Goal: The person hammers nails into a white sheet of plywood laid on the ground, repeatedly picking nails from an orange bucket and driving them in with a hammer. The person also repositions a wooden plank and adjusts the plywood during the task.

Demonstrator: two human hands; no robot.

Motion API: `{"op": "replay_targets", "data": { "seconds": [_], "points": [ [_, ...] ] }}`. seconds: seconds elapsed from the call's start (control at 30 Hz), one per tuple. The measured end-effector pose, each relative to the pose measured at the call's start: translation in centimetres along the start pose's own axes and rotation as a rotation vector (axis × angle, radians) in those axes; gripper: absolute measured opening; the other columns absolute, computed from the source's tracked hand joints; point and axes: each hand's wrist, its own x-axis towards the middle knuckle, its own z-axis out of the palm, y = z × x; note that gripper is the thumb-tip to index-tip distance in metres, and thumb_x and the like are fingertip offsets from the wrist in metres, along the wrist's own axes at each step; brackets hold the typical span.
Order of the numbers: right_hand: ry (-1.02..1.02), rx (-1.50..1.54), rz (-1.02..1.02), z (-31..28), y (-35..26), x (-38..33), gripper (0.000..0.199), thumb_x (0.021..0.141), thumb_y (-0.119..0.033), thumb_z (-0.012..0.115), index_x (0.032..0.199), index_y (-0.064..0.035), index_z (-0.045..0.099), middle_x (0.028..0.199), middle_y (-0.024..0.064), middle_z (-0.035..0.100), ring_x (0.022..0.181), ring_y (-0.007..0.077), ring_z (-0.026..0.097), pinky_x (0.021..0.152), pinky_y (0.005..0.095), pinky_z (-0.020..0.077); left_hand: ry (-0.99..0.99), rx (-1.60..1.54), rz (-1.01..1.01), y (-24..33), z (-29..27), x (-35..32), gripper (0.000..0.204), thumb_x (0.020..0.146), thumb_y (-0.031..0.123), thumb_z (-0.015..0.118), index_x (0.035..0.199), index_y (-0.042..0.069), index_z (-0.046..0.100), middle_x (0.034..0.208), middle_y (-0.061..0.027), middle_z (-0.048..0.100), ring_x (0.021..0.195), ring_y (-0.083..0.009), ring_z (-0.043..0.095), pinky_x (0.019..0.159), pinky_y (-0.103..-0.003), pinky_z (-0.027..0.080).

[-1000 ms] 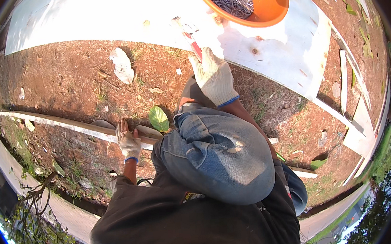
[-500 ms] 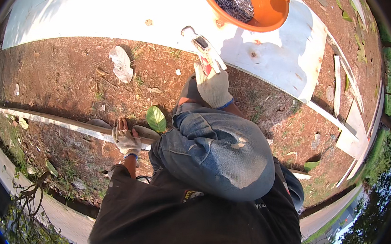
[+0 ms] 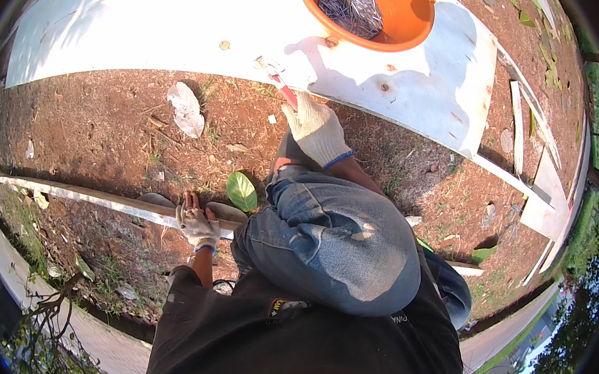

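Observation:
My right hand (image 3: 316, 127), in a cream knitted glove with a blue cuff, is closed round a hammer (image 3: 285, 90). The hammer has a red handle, and its metal head is raised over the near edge of a pale plywood sheet (image 3: 158, 39). To the left, my left hand (image 3: 198, 223) wears a worn glove with bare fingertips. It grips a long narrow wooden batten (image 3: 94, 196), its fingers over the top and its thumb apart. The batten's right end disappears by my bent knee (image 3: 347, 247).
An orange bucket (image 3: 405, 14) with a heap of nails (image 3: 350, 13) stands on the plywood. Brown soil carries a dry leaf (image 3: 186, 110) and a green leaf (image 3: 241, 191). Wood strips and a board offcut (image 3: 544, 197) lie at the right.
My right hand has swung the hammer, so its head now lies further left and lower, with the red handle more exposed. My left hand stays on the batten. The view has shifted slightly.

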Motion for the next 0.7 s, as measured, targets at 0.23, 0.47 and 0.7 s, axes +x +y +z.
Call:
{"op": "replay_targets", "data": {
  "seconds": [0.23, 0.47, 0.7],
  "points": [
    [-0.120, -0.144, 0.065, 2.9, 4.7, -2.3, 0.026, 0.096, -0.020, 0.070, 0.113, -0.0005, 0.066, 0.081, 0.0203, 0.071, 0.076, 0.0410, 0.071, 0.061, 0.0445, 0.0561, -0.110, 0.039, 0.000, 1.2, -1.1, 1.0, 0.067, 0.088, 0.028, 0.056, 0.146, -0.006, 0.052, 0.154, -0.0239, 0.051, 0.142, -0.0375, 0.048, 0.122, -0.053, 0.029],
    [0.074, 0.185, 0.019, 2.9, 3.5, -2.1, 0.026, 0.096, -0.015, 0.069, 0.115, 0.0027, 0.065, 0.090, 0.0231, 0.071, 0.081, 0.0433, 0.069, 0.071, 0.0464, 0.0571, -0.036, 0.039, 0.012, 1.2, -1.0, 0.7, 0.069, 0.085, 0.025, 0.058, 0.149, -0.001, 0.052, 0.154, -0.0231, 0.051, 0.137, -0.0384, 0.050, 0.121, -0.054, 0.030],
    [0.312, 0.370, -0.194, 3.1, 1.7, -1.8, 0.037, 0.100, -0.032, 0.064, 0.114, 0.0024, 0.063, 0.095, 0.0259, 0.071, 0.088, 0.0444, 0.071, 0.076, 0.0516, 0.0574, 0.010, 0.000, -0.039, 1.1, -0.9, 0.2, 0.069, 0.085, 0.026, 0.058, 0.149, -0.002, 0.052, 0.154, -0.0230, 0.051, 0.140, -0.0369, 0.048, 0.123, -0.053, 0.027]
  ]
}}
